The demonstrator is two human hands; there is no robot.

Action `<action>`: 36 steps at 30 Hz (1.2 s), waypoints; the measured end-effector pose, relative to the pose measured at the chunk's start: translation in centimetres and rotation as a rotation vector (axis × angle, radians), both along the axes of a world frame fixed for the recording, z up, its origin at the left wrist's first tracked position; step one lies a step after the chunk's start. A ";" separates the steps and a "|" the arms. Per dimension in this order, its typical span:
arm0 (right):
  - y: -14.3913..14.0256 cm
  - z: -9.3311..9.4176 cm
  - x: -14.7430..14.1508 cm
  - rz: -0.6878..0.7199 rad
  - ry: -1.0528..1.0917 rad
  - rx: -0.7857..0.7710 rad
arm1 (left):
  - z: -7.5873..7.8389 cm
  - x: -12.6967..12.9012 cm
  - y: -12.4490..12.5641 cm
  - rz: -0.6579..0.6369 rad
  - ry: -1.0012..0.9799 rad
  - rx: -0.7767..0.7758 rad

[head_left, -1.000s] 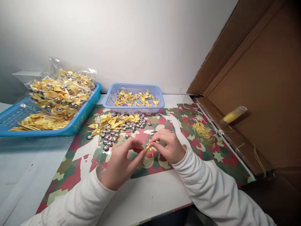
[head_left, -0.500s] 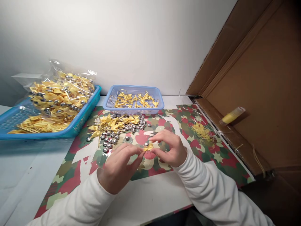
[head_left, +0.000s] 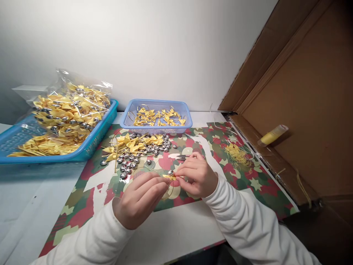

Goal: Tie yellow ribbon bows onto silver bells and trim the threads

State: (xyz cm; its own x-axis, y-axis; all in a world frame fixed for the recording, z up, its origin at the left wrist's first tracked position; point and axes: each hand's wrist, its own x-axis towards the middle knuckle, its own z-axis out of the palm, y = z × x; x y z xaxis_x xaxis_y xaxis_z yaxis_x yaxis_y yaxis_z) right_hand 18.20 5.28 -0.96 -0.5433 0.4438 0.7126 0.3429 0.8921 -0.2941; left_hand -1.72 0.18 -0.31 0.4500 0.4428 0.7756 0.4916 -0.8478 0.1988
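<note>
Between my two hands is a small yellow ribbon bow (head_left: pixel 168 177) with a silver jingle bell (head_left: pixel 170 172) on its far side. My left hand (head_left: pixel 143 198) is closed, thumb and fingers pinching the bow's left end. From the right, my right hand (head_left: pixel 196 175) pinches at the bow's other end, close to the bell. A thin gold cord loop hangs below the bow. Just beyond the right hand, a dark pointed blade tip (head_left: pixel 181 157), partly hidden, lies on the mat. Loose silver bells (head_left: pixel 128 164) and yellow bows on gold cords (head_left: pixel 134 144) lie ahead of the left hand.
A blue basket (head_left: pixel 129 127) of corded bows stands at the back. At left, a larger blue basket (head_left: pixel 82 154) carries a clear bag (head_left: pixel 71 106) of belled bows. Yellow thread scraps (head_left: pixel 237 154) lie on the right of the patterned mat (head_left: pixel 256 184), beside a cardboard wall (head_left: pixel 303 92).
My right hand's fingers have come down and closed on the bow beside the bell. The bow has turned slightly, and the dark blade behind that hand now shows.
</note>
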 end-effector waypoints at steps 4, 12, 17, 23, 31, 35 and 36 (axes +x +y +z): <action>0.1 -0.1 0.0 -0.049 -0.092 0.056 | 0.1 0.2 0.0 -0.019 0.021 -0.003; 0.0 -0.2 -0.3 -0.111 -0.046 0.091 | 0.6 0.7 -0.3 -0.008 -0.042 -0.127; -0.1 0.2 -0.1 0.010 0.030 0.135 | 0.4 0.7 -0.1 0.105 -0.499 -0.737; -0.1 -0.1 -0.1 0.092 0.021 0.088 | -0.1 0.8 0.8 -0.231 -0.828 -1.608; -0.3 0.6 0.1 -0.052 0.112 -0.046 | 0.2 1.2 0.9 -0.032 -1.055 -1.649; -0.7 1.0 -0.1 -0.080 0.207 -0.114 | 0.2 1.5 1.1 0.138 -1.140 -1.499; -0.8 0.9 -0.3 -0.068 0.178 -0.119 | 0.2 1.5 1.2 0.152 -1.144 -1.483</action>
